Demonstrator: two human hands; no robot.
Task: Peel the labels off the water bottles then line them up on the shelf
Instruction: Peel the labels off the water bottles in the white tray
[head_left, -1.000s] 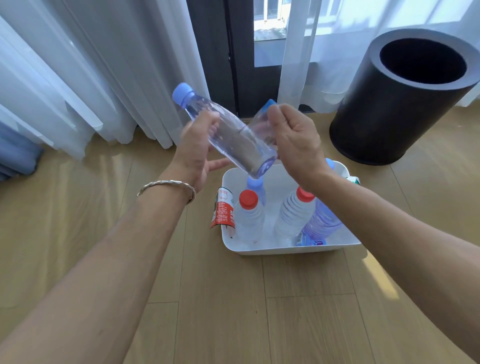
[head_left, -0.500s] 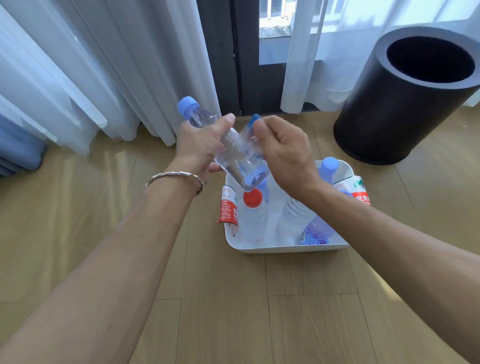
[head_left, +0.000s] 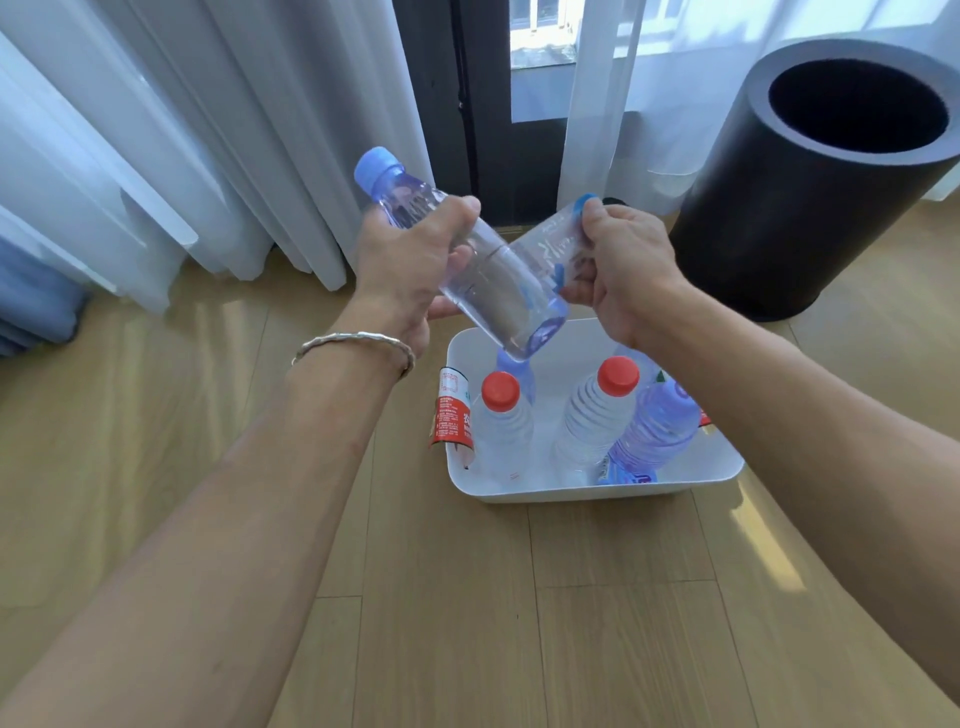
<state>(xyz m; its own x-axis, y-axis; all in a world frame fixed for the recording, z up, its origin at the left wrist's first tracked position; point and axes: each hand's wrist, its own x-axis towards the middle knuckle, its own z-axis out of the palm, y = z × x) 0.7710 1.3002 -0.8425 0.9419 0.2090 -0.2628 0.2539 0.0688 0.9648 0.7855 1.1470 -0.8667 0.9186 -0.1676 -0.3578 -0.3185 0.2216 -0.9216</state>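
Above the white tub (head_left: 571, 491), both hands are on one bottle (head_left: 498, 301). The left hand (head_left: 410, 265) wraps its upper body below the blue cap, and the right hand (head_left: 623, 280) pinches the clear label (head_left: 550, 249), drawn out to the bottle's right. The bottle lies tilted, cap up-left, base down-right over the tub. By my read, the peel must run rightward, across that axis. A black bin (head_left: 779, 218) stands beyond the right hand, the nearer one for dropping the label. No shelf is in view.

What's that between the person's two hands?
The head view shows a tilted, blue-capped bottle, gripped by the left hand, and its clear label, peeled partway off and pinched by the right hand.
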